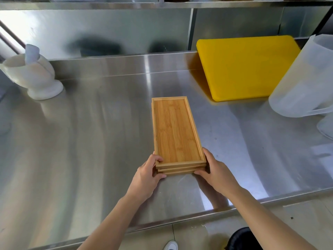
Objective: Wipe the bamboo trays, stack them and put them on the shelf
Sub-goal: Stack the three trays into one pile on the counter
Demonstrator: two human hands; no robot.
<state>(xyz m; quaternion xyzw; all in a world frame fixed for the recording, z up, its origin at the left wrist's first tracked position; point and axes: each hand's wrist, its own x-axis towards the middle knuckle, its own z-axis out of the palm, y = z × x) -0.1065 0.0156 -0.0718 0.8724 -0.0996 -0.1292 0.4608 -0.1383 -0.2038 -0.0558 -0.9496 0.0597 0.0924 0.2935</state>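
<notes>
On the steel counter (pixel 90 141) a stack of bamboo trays (pixel 175 130) lies lengthwise away from the person, its near end caught between both sets of fingers and its far end well beyond them. Both forearms reach in from below, converging on that near end. The left hand (pixel 146 175) curls round the left corner, thumb on the top tray's rim, while the right hand (pixel 215 173) cups the right corner, fingers closed against the side.

Steel table (pixel 90 141) under bamboo trays (pixel 177 130)
</notes>
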